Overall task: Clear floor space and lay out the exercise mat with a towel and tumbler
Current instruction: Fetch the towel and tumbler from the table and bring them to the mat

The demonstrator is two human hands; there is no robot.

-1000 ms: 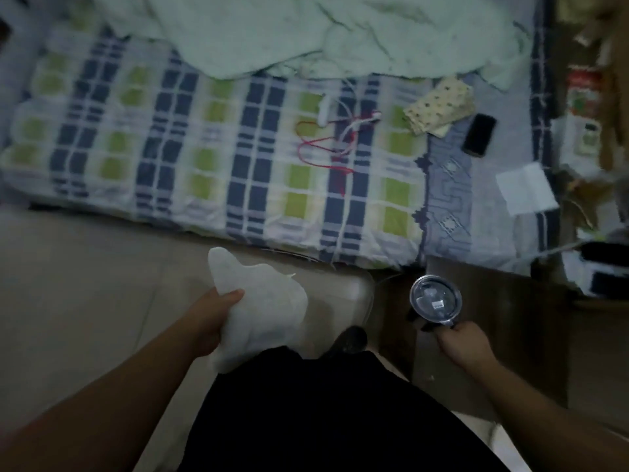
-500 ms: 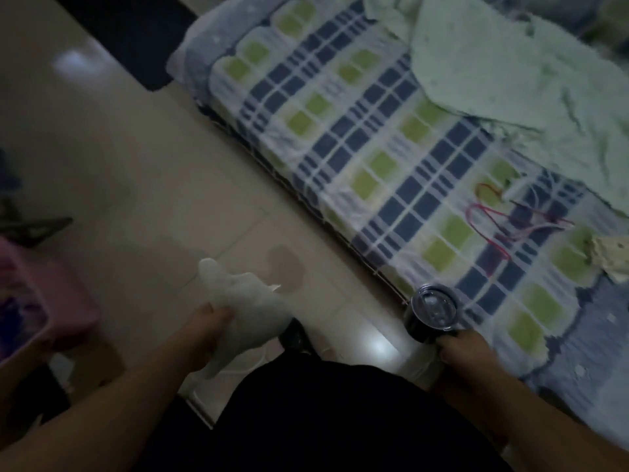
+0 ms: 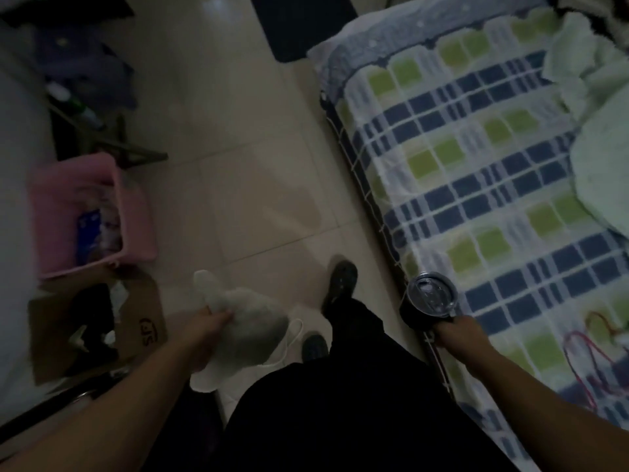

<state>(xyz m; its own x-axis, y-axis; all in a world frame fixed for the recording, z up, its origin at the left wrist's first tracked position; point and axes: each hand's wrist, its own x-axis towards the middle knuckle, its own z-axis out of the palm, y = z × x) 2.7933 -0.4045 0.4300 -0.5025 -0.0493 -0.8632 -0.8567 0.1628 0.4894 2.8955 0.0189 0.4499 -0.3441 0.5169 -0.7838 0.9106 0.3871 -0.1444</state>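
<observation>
Floor (image 3: pixel 245 185) lies bare between the bed (image 3: pixel 476 185) edge and a pink bin (image 3: pixel 136 212) by a cardboard box (image 3: pixel 146 321). Left hand (image 3: pixel 207 330) grips the white towel (image 3: pixel 248 332); right hand (image 3: pixel 457 333) holds the tumbler (image 3: pixel 430 301) beside the bed.

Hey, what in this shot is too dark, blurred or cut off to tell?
- Head view, pink basket: contents dim and blurred.
- Tumbler: body below the lid hidden by the right hand; fill unreadable.
- Towel: lower part behind the left hand.
- Cardboard box: contents too dark.
- Exercise mat: not identifiable.
</observation>
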